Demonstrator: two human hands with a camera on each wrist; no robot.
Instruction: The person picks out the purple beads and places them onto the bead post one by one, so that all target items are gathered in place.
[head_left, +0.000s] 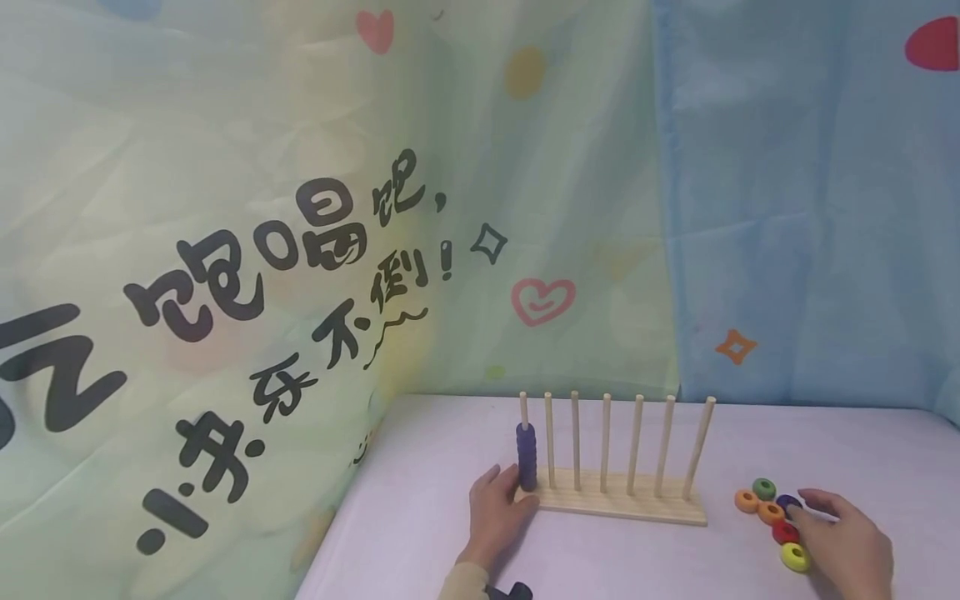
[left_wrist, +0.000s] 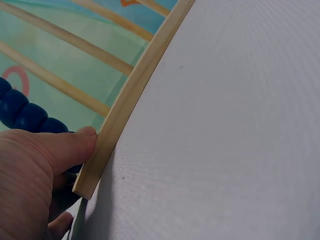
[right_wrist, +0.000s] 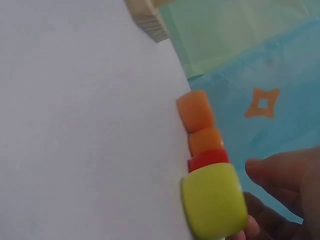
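Observation:
A wooden peg rack (head_left: 622, 497) has several upright pegs, and purple beads (head_left: 527, 458) are stacked on its leftmost one. My left hand (head_left: 497, 512) grips the left end of its base, thumb pressed on the front edge in the left wrist view. On the right, my right hand (head_left: 851, 542) reaches over the loose beads, fingertips right at a purple bead (head_left: 786, 502). In the right wrist view its thumb and fingers are apart behind a yellow bead (right_wrist: 215, 200). That view hides the purple bead.
Beside the purple bead lie a green bead (head_left: 763, 488), two orange beads (head_left: 746, 501) and a red bead (head_left: 784, 532). All are on a pale table (head_left: 600, 558), right of the rack. A printed curtain (head_left: 525, 208) hangs behind and along the left side.

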